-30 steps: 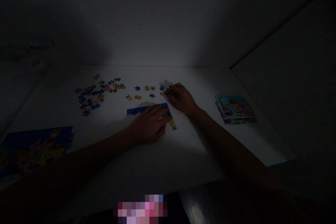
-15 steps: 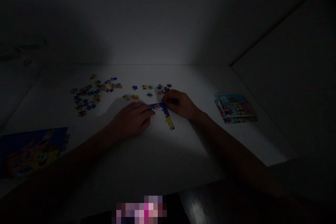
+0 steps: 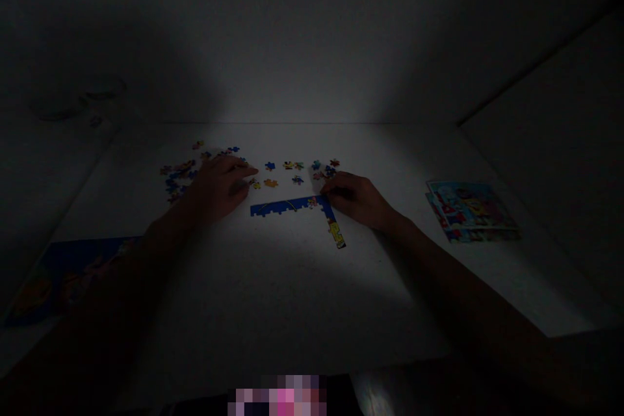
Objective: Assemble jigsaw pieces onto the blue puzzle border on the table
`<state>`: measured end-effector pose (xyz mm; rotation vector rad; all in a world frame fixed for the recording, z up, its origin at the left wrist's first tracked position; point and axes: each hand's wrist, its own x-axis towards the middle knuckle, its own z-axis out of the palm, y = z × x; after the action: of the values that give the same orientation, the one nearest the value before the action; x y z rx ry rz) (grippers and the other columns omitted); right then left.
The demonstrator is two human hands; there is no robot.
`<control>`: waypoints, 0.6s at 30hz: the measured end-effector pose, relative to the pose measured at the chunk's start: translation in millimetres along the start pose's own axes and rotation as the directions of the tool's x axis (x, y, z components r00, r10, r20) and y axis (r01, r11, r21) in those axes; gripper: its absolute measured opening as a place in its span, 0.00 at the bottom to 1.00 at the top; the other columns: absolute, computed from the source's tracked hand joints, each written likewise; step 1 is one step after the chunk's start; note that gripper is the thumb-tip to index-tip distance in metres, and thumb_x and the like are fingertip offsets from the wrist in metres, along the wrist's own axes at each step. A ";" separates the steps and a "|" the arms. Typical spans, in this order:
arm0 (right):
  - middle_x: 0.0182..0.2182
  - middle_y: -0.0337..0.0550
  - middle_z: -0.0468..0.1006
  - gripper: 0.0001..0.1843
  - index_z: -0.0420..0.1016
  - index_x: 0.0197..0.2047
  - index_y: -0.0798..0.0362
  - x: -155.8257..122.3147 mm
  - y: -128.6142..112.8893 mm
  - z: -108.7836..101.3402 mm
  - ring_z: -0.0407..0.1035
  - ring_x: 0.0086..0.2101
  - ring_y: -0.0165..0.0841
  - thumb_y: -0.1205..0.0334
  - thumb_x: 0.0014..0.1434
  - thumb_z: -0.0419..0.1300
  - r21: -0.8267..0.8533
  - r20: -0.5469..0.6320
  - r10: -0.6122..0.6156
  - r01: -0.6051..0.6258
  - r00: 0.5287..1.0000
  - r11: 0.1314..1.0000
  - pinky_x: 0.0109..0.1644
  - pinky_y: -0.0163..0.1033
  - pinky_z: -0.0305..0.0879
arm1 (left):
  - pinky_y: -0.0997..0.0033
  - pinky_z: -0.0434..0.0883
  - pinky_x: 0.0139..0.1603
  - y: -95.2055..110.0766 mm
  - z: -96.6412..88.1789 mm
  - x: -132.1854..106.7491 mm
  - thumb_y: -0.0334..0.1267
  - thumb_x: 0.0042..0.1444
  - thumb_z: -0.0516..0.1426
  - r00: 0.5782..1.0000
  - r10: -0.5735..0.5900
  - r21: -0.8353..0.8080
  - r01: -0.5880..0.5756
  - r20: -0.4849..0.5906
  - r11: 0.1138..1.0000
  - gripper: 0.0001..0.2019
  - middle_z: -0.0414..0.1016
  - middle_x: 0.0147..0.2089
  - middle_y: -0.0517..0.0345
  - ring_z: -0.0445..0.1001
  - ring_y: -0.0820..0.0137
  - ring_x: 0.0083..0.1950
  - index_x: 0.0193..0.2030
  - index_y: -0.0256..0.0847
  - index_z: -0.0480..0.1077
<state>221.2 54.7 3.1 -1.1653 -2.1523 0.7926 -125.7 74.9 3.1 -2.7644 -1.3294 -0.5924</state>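
An L-shaped strip of joined jigsaw pieces (image 3: 277, 206), mostly blue with a yellow lower end, lies on the white table. My right hand (image 3: 358, 201) is at its corner, fingers curled and pinched on the top right edge. Over the loose pile of jigsaw pieces (image 3: 178, 175) on the left is my left hand (image 3: 219, 188), thumb and fingers apart and nothing visible between them. It covers part of that pile. Several single pieces, among them an orange one (image 3: 271, 183) and a blue one (image 3: 270, 166), lie just beyond the strip.
A blue cartoon picture sheet (image 3: 73, 273) lies at the left, partly under my left forearm. Picture cards (image 3: 470, 211) are stacked at the right. A wall (image 3: 312, 65) rises behind the table, and a dim clear object (image 3: 82, 97) stands at the far left.
My left hand has left the strip and moved left and away to the loose pile, uncovering the strip's left arm. My right hand stays at the corner. The view has shifted slightly.
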 end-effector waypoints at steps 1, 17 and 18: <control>0.37 0.43 0.80 0.09 0.82 0.38 0.51 0.0 -0.1 0.1 0.74 0.37 0.35 0.65 0.56 0.60 0.003 -0.001 0.009 -0.009 1.000 1.000 0.44 0.43 0.70 | 0.47 0.69 0.60 1.6 1.6 0.7 0.42 0.67 0.50 1.000 0.012 0.000 -0.012 0.015 1.000 0.19 0.76 0.56 0.44 0.74 0.53 0.57 0.56 0.41 0.77; 0.37 0.45 0.80 0.10 0.81 0.38 0.52 -0.9 3.0 -1.5 0.73 0.35 0.35 0.63 0.54 0.59 0.022 -0.116 0.016 -0.014 0.993 1.000 0.40 0.42 0.68 | 0.49 0.66 0.60 2.8 6.1 4.5 0.48 0.70 0.49 0.999 -0.004 -0.007 0.004 0.046 1.000 0.17 0.78 0.50 0.46 0.73 0.53 0.55 0.44 0.42 0.76; 0.36 0.44 0.80 0.11 0.82 0.38 0.51 -0.8 4.7 -2.7 0.72 0.34 0.35 0.64 0.54 0.59 0.001 -0.172 0.017 -0.017 0.985 1.000 0.39 0.42 0.68 | 0.49 0.66 0.60 3.9 6.5 4.8 0.49 0.70 0.49 0.999 -0.004 -0.008 0.004 0.043 1.000 0.18 0.78 0.50 0.47 0.73 0.54 0.55 0.44 0.42 0.76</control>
<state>225.9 56.7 1.4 -1.2075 -2.0035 0.6730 -117.9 77.1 -0.7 -2.7968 -1.3440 -0.5434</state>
